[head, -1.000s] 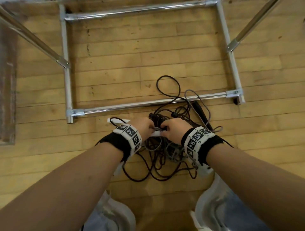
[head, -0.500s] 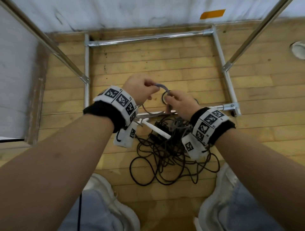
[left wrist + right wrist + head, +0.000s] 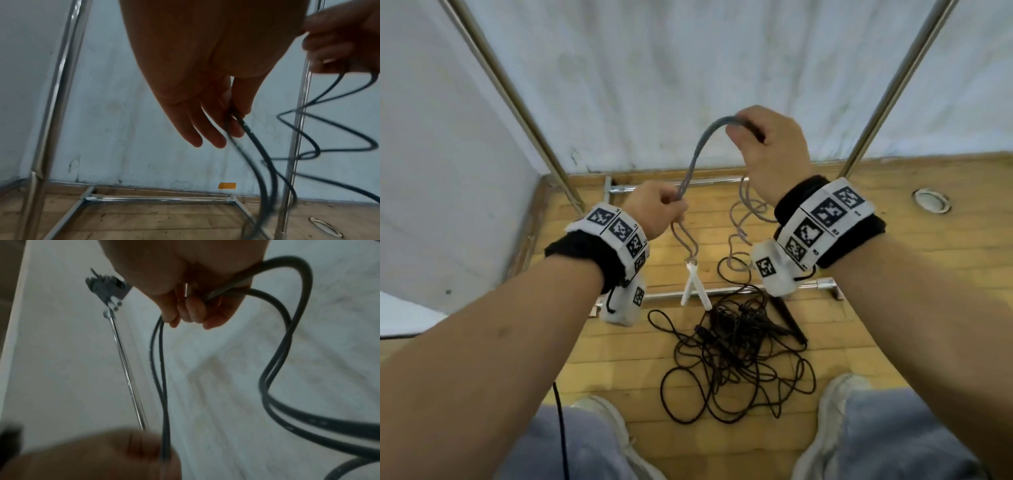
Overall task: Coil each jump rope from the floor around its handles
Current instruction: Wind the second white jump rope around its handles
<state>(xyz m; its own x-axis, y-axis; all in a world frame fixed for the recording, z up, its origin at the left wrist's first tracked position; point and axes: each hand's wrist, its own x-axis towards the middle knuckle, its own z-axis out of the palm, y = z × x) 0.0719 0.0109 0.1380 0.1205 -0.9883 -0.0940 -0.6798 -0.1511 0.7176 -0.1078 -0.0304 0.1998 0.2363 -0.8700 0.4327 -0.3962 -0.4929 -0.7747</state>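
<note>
A grey jump rope [image 3: 697, 150] runs doubled between both raised hands. My left hand [image 3: 659, 209] pinches the two strands [image 3: 246, 129] low down, and the pair of white handles [image 3: 695, 284] dangles beneath it. Higher and to the right, my right hand [image 3: 767, 144] grips the same strands [image 3: 158, 353], with loose grey loops hanging below the wrist. A tangle of black jump ropes [image 3: 732, 359] with black handles [image 3: 789, 318] lies on the wooden floor between my feet.
A chrome rack frame [image 3: 722, 291] lies on the floor with slanted uprights [image 3: 517, 99] on both sides. White sheeting covers the wall behind. White shoes [image 3: 835, 404] flank the rope pile. A round floor fitting [image 3: 931, 200] sits at the right.
Both hands have risen from the pile with the grey rope. The right hand moved up and away from the left, stretching the doubled strands; the white handles now hang clear of the floor.
</note>
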